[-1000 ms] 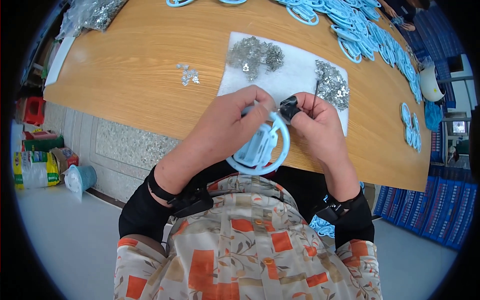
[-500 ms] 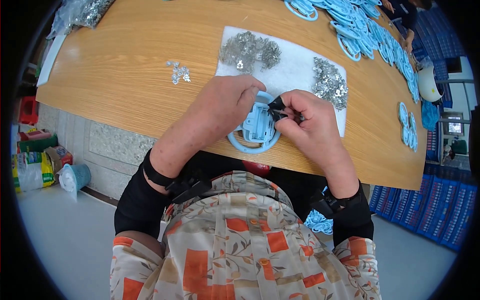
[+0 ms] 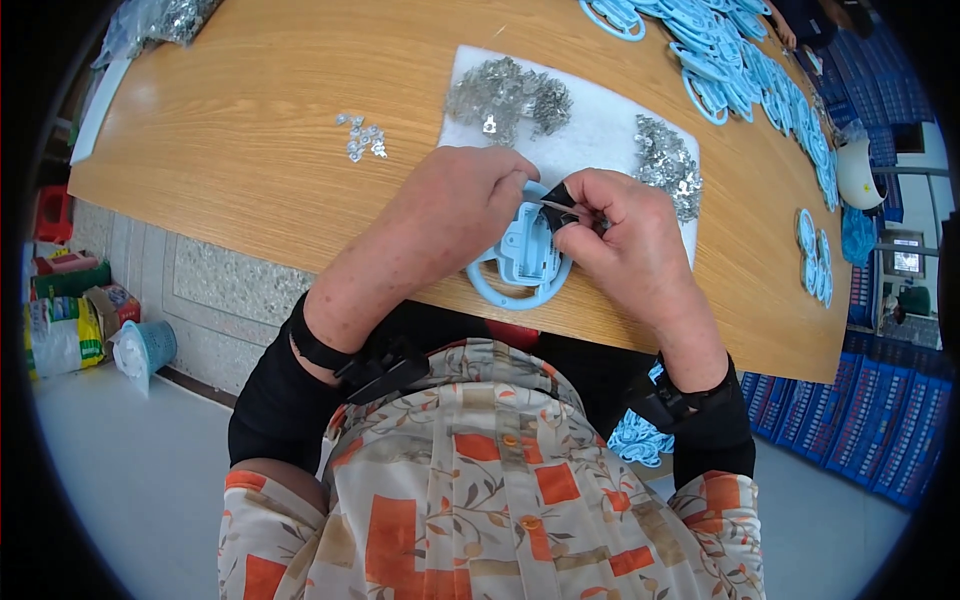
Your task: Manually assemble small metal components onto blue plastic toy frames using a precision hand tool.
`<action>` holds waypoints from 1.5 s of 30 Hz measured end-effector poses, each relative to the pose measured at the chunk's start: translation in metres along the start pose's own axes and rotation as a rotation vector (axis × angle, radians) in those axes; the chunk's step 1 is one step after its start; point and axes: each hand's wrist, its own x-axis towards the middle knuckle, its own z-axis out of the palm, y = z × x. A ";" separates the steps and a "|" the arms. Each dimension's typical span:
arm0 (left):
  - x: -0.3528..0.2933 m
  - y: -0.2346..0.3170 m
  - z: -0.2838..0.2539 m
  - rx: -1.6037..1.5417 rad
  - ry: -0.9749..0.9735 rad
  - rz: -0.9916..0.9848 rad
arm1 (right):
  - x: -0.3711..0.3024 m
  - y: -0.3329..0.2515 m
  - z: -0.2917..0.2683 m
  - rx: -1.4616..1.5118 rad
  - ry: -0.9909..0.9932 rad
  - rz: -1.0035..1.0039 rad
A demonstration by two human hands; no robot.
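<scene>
A light-blue plastic toy steering wheel (image 3: 508, 298) with a boxy open centre lies at the table's near edge. My left hand (image 3: 462, 195) is closed on its far rim, the fingertips partly hidden behind the hand. In my right hand (image 3: 630, 225), thumb and forefinger, both wrapped in black, pinch a thin metal tool (image 3: 562, 207), perhaps tweezers. Its tip is over the upper part of the wheel's centre; whether it touches, I cannot tell. Beyond the hands, a white foam sheet (image 3: 590, 150) bears heaps of small metal clips (image 3: 500, 95) and more metal pieces (image 3: 668, 165).
Small clear pieces (image 3: 362, 138) lie on the wooden table (image 3: 250, 130) to the left. Light-blue wheels (image 3: 715, 70) are piled at the far right, two more parts (image 3: 815, 258) nearer. A bag of metal pieces (image 3: 160, 25) sits far left. Another person's arm shows at the far right corner.
The wheel and both hands have shifted slightly right in the picture, along with the table. My right hand has turned a little, and the thin tool now shows more clearly.
</scene>
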 end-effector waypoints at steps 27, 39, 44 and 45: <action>0.003 -0.005 0.002 0.005 -0.009 -0.005 | -0.034 0.003 0.016 -0.122 -0.026 -0.083; 0.003 -0.006 0.001 -0.017 -0.015 -0.007 | -0.037 0.007 0.015 0.092 -0.022 -0.054; 0.001 -0.005 0.000 0.001 -0.016 -0.014 | -0.038 0.003 0.013 0.074 0.067 0.079; 0.002 -0.006 0.001 -0.001 -0.018 -0.012 | -0.038 0.005 0.013 0.072 0.068 0.082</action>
